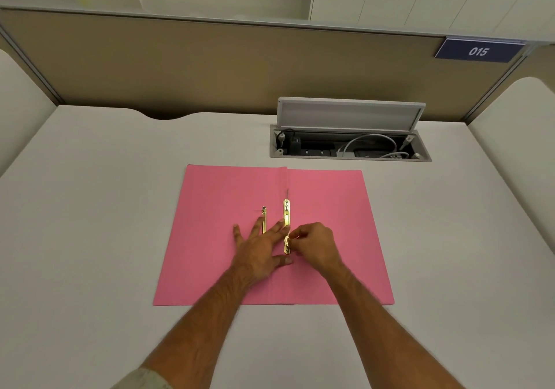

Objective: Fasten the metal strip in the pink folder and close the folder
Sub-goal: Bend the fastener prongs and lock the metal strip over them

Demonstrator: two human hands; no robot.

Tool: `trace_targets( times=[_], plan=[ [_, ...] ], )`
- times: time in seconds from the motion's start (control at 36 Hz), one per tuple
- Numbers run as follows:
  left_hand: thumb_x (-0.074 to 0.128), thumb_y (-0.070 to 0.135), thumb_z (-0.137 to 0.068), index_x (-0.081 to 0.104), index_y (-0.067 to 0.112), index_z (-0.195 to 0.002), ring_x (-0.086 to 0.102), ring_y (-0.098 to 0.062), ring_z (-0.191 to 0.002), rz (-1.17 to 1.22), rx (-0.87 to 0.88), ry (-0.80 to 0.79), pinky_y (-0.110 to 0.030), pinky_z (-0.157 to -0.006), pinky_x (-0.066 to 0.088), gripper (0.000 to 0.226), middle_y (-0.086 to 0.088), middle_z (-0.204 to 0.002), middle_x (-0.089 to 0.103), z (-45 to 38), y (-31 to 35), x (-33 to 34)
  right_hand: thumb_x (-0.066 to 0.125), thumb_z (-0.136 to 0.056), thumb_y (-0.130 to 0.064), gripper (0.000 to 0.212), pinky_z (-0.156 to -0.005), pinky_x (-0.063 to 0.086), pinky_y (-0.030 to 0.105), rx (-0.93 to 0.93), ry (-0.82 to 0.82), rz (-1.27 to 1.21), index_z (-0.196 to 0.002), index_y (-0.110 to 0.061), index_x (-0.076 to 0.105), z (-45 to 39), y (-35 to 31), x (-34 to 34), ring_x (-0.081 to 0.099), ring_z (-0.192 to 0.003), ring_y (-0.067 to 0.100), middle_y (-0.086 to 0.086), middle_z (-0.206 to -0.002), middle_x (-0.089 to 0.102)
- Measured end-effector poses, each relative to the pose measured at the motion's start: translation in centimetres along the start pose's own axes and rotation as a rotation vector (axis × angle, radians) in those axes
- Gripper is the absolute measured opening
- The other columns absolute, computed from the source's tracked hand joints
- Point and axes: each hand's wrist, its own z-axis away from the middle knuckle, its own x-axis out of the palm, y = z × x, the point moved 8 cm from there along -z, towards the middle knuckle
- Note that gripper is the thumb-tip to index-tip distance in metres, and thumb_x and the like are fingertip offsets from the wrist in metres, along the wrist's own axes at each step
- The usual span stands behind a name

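— On the bench [90, 208]?
— Pink folder [330, 208], lying open; gold metal strip [287, 213] along its centre fold.
— Hands?
— Left hand [259, 249] spread flat, pressing down, gripping nothing. Right hand [313, 246] fingers [295, 238] pinched on the strip's near end.
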Motion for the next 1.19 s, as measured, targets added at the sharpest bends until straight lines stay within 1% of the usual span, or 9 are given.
trace_targets(
  times=[0.14,0.31,0.56,0.67,0.78,0.86,0.92,1.03,1.19],
  plan=[
    [0.049,0.064,-0.094,0.004,0.049,-0.158,-0.020,-0.022,-0.155,-0.043,0.031,-0.076,-0.078,-0.108,-0.015,0.080,0.031,-0.164,-0.007,-0.1,-0.2,0.2,0.067,-0.087,-0.014,0.019,-0.087,0.056,0.041,-0.158,0.084,0.103,-0.099,-0.015,0.082,1.6,-0.2,0.0,0.074,-0.087,0.023,0.003,-0.094,0.081],
    [0.057,0.049,-0.096,0.001,0.048,-0.158,-0.022,-0.024,-0.154,-0.046,0.042,-0.139,-0.078,-0.107,-0.014,0.084,0.028,-0.165,-0.008,-0.1,-0.1,0.1,0.065,-0.092,-0.022,0.031,-0.092,0.053,0.045,-0.203,0.129,0.144,-0.122,-0.020,0.072,2.7,-0.7,0.3,0.071,-0.089,0.021,0.000,-0.094,0.079],
    [0.059,0.049,-0.095,0.003,0.050,-0.158,-0.020,-0.023,-0.155,-0.045,0.033,-0.125,-0.077,-0.108,-0.015,0.084,0.029,-0.165,-0.006,0.0,-0.1,0.0,0.059,-0.092,-0.018,0.020,-0.083,0.053,0.043,-0.247,0.139,0.285,-0.094,-0.011,0.078,2.4,-2.5,0.2,0.066,-0.083,0.028,0.007,-0.088,0.076],
    [0.058,0.050,-0.096,0.003,0.048,-0.158,-0.020,-0.022,-0.155,-0.057,0.027,-0.129,-0.078,-0.108,-0.013,0.083,0.028,-0.165,-0.006,-0.1,-0.2,0.0,0.055,-0.095,-0.017,0.023,-0.077,0.049,0.043,-0.339,0.135,0.450,-0.095,-0.007,0.076,3.5,-2.0,0.9,0.062,-0.088,0.033,0.013,-0.089,0.073],
    [0.057,0.052,-0.096,0.002,0.048,-0.158,-0.019,-0.023,-0.155,-0.067,0.026,-0.127,-0.078,-0.108,-0.014,0.083,0.027,-0.166,-0.006,-0.1,-0.2,0.0,0.073,-0.080,0.000,0.006,-0.061,0.051,0.043,-0.401,0.164,0.549,-0.076,0.004,0.074,4.7,-2.1,1.8,0.061,-0.072,0.038,0.019,-0.070,0.068],
    [0.056,0.053,-0.096,0.001,0.048,-0.158,-0.020,-0.022,-0.155,-0.070,0.025,-0.131,-0.077,-0.108,-0.014,0.083,0.028,-0.165,-0.007,-0.2,-0.2,0.2,0.079,-0.070,0.006,0.006,-0.055,0.052,0.040,-0.409,0.178,0.568,-0.069,0.004,0.073,5.1,-2.4,2.4,0.061,-0.065,0.038,0.018,-0.063,0.066],
    [0.055,0.055,-0.096,0.002,0.048,-0.158,-0.020,-0.022,-0.155,-0.070,0.028,-0.130,-0.078,-0.108,-0.014,0.083,0.027,-0.166,-0.007,-0.2,-0.3,0.2,0.075,-0.076,0.004,0.001,-0.062,0.052,0.041,-0.410,0.177,0.607,-0.075,0.005,0.075,5.1,-2.5,2.7,0.062,-0.071,0.038,0.019,-0.068,0.068],
    [0.056,0.052,-0.096,0.003,0.046,-0.159,-0.020,-0.023,-0.155,-0.063,0.037,-0.132,-0.079,-0.108,-0.013,0.083,0.027,-0.166,-0.006,-0.2,-0.2,0.1,0.049,-0.098,-0.011,0.028,-0.090,0.041,0.040,-0.329,0.098,0.681,-0.114,0.000,0.069,4.4,-2.6,3.7,0.057,-0.101,0.033,0.018,-0.105,0.070],
    [0.056,0.041,-0.098,0.005,0.047,-0.159,-0.018,-0.025,-0.156,-0.063,0.029,-0.133,-0.078,-0.109,-0.014,0.080,0.026,-0.166,-0.006,-0.1,0.0,0.1,0.049,-0.099,-0.012,0.029,-0.086,0.042,0.036,-0.235,0.113,0.614,-0.119,-0.001,0.066,4.3,-3.5,4.1,0.059,-0.099,0.031,0.017,-0.107,0.071]
  ],
)
